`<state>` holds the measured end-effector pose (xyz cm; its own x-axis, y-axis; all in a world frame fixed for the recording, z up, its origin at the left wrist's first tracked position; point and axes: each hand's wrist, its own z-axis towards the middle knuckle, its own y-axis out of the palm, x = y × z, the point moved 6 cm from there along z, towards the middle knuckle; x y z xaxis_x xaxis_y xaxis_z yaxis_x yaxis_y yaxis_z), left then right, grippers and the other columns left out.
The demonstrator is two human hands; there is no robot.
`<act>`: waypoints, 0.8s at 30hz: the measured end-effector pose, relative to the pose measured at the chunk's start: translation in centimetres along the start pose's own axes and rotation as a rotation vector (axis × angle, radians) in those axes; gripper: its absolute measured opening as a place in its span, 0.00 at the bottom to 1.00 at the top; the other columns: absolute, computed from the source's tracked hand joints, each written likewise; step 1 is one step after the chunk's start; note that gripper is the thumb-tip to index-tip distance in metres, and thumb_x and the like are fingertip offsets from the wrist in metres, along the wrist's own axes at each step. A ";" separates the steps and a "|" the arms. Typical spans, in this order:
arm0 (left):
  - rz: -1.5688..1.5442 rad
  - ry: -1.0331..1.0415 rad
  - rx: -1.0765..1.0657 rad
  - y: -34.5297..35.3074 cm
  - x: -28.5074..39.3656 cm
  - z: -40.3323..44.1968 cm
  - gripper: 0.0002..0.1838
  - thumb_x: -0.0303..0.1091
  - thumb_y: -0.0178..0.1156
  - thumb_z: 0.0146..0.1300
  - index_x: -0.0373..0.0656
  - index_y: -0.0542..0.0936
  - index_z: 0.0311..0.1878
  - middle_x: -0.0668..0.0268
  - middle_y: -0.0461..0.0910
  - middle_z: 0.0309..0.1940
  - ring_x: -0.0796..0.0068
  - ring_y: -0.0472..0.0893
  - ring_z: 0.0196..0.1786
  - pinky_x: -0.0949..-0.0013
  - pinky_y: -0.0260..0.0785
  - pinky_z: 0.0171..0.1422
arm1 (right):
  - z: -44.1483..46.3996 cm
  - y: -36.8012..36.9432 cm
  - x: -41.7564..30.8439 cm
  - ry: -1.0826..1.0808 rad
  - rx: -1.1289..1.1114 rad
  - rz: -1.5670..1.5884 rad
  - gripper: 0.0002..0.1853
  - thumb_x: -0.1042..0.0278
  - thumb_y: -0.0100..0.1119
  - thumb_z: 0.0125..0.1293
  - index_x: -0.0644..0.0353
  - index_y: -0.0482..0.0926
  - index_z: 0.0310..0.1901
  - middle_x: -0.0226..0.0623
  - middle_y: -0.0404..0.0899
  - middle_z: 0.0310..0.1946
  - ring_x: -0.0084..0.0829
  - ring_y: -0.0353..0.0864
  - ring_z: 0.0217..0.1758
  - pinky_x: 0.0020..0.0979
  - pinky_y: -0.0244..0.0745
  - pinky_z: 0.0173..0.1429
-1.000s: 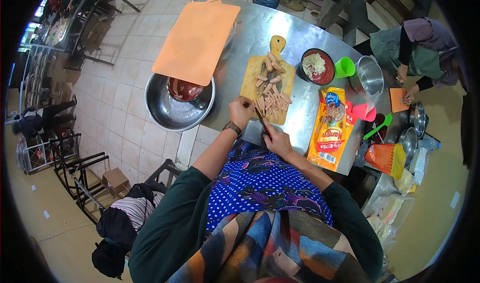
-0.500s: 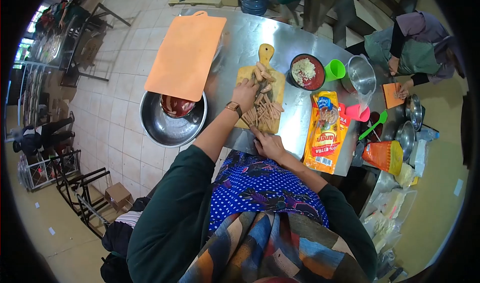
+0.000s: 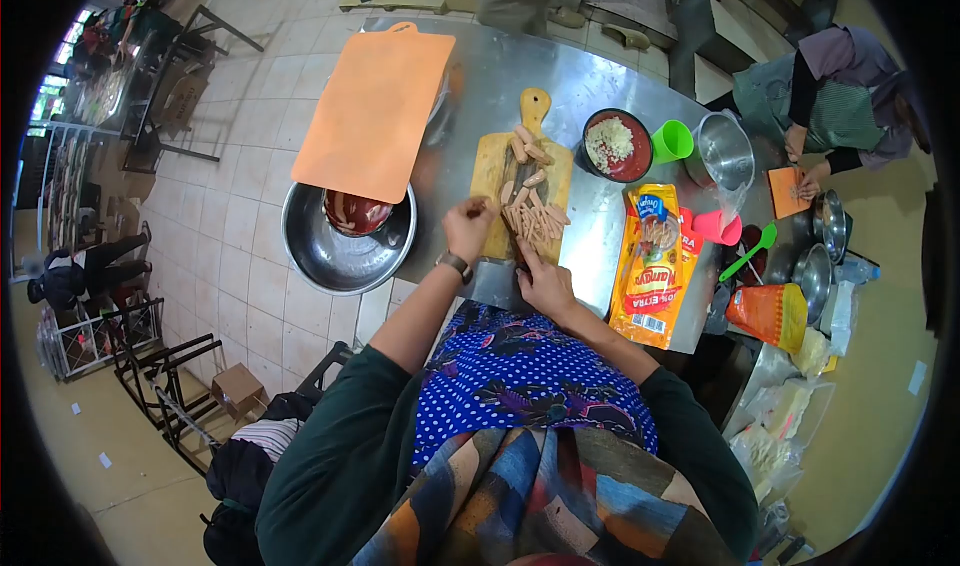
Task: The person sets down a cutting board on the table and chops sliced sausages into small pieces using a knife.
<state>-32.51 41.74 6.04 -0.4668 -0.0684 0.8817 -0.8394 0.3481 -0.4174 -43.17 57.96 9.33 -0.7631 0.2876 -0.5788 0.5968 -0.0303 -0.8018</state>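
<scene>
A wooden cutting board (image 3: 488, 161) with a handle lies on the metal table. Sausage strips (image 3: 540, 222) are piled on its near half, and thicker sausage pieces (image 3: 528, 146) rest toward its handle end. My right hand (image 3: 547, 286) is closed on a knife (image 3: 518, 250) at the near edge of the board, its index finger stretched along it; part of the knife is hidden. My left hand (image 3: 468, 228) is off the board's left edge, fingers curled together. What it holds, if anything, is too small to make out.
An orange cutting mat (image 3: 370, 111) overlaps a steel bowl (image 3: 300, 256) on the left. A dark bowl of chopped white food (image 3: 612, 144), a green cup (image 3: 671, 141) and a yellow sausage packet (image 3: 650, 291) stand right. Another person (image 3: 840, 96) works at an orange board (image 3: 788, 192).
My left hand has lifted off the sausage on the board and moved left and toward me, its fingers now curled. My right hand has shifted slightly right, and the strips' near-left part is gone.
</scene>
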 end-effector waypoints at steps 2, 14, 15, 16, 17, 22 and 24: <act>-0.252 -0.088 0.016 0.8 -2.1 -2.2 0.10 0.25 0.69 0.55 0.36 0.84 0.41 0.59 0.85 0.30 0.73 0.84 0.31 0.69 0.77 0.39 | -0.1 0.2 0.1 -0.025 0.015 -0.003 0.37 0.67 0.59 0.58 0.54 0.61 0.72 0.52 0.84 0.39 0.54 0.83 0.29 0.49 0.79 0.34; 0.110 0.326 0.028 0.7 -0.2 -4.1 0.04 0.20 0.66 0.53 0.32 0.84 0.32 0.55 0.81 0.32 0.60 0.84 0.33 0.65 0.77 0.38 | -1.1 0.5 -0.6 -0.136 0.004 -0.061 0.38 0.68 0.59 0.57 0.52 0.61 0.72 0.51 0.83 0.39 0.51 0.83 0.29 0.48 0.79 0.34; 0.086 0.295 0.015 0.8 -0.4 -4.1 0.05 0.21 0.66 0.52 0.32 0.84 0.33 0.53 0.81 0.33 0.58 0.83 0.33 0.64 0.76 0.40 | -1.1 0.4 -0.7 -0.136 0.003 -0.062 0.38 0.68 0.59 0.57 0.52 0.61 0.72 0.51 0.83 0.39 0.51 0.83 0.29 0.48 0.79 0.34; 0.086 0.294 0.016 0.7 -0.3 -4.0 0.05 0.21 0.66 0.52 0.32 0.84 0.33 0.53 0.81 0.33 0.58 0.83 0.33 0.64 0.76 0.40 | -0.9 0.5 -0.7 -0.138 0.009 -0.064 0.38 0.68 0.59 0.57 0.52 0.62 0.72 0.51 0.83 0.37 0.51 0.83 0.29 0.48 0.79 0.34; 0.106 0.280 0.004 0.7 -0.2 -4.0 0.05 0.21 0.66 0.52 0.32 0.84 0.33 0.54 0.81 0.33 0.58 0.83 0.33 0.64 0.77 0.40 | -0.7 0.5 -0.8 -0.139 0.014 -0.064 0.38 0.68 0.59 0.57 0.52 0.62 0.72 0.50 0.83 0.35 0.51 0.83 0.28 0.48 0.79 0.34; 0.119 0.285 -0.006 0.7 -0.1 -4.1 0.04 0.22 0.66 0.53 0.32 0.84 0.33 0.54 0.81 0.33 0.59 0.84 0.33 0.65 0.77 0.40 | -0.2 1.7 -0.2 -0.138 0.015 -0.069 0.38 0.67 0.60 0.57 0.50 0.62 0.72 0.52 0.83 0.36 0.51 0.82 0.28 0.48 0.79 0.33; 0.133 0.299 0.028 0.7 -0.2 -4.1 0.04 0.22 0.66 0.53 0.33 0.84 0.33 0.54 0.81 0.33 0.59 0.84 0.33 0.65 0.77 0.40 | -1.0 2.0 0.2 -0.125 0.009 -0.073 0.38 0.67 0.60 0.57 0.50 0.62 0.72 0.52 0.83 0.36 0.51 0.82 0.27 0.47 0.79 0.32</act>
<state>-31.85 45.85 6.49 -0.4743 0.2549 0.8426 -0.7856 0.3094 -0.5358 -41.91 58.91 7.77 -0.8300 0.1674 -0.5321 0.5364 -0.0219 -0.8437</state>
